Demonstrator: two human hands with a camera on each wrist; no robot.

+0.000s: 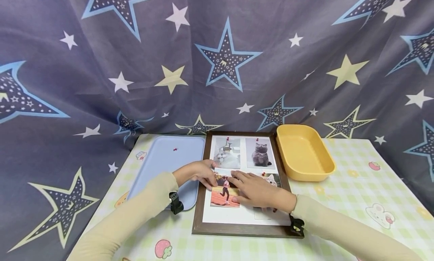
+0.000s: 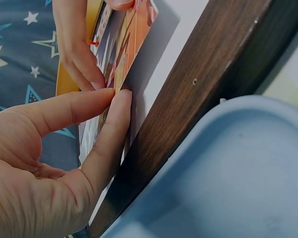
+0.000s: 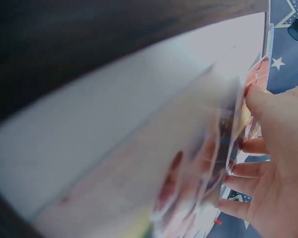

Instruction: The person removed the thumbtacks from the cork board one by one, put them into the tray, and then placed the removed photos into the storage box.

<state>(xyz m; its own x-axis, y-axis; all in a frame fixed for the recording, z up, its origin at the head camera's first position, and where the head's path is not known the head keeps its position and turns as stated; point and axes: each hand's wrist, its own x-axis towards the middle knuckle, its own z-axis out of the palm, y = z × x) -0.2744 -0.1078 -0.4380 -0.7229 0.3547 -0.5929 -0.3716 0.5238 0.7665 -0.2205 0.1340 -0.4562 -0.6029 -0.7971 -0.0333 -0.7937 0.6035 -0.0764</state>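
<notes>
A photo of a runner on a red track (image 1: 223, 197) lies over the lower left of a white board (image 1: 230, 218) in a dark brown frame (image 1: 198, 215). My left hand (image 1: 200, 172) pinches the photo's edge between thumb and finger; in the left wrist view this edge (image 2: 131, 57) stands a little off the board. Across the photo's right side reaches my right hand (image 1: 260, 190), fairly straight fingers spread, thumb and fingertips touching the photo and board. Two cat photos (image 1: 227, 160) are pinned above with red pushpins (image 1: 257, 139). Another pinned photo (image 1: 272, 180) is partly hidden under the right hand.
A blue tray (image 1: 162, 155) with a red pushpin (image 1: 175, 149) on it lies left of the frame. Right of the frame stands a yellow bin (image 1: 303, 153). A checked cloth (image 1: 352, 200) covers the table, and a star-patterned curtain (image 1: 281, 76) hangs behind.
</notes>
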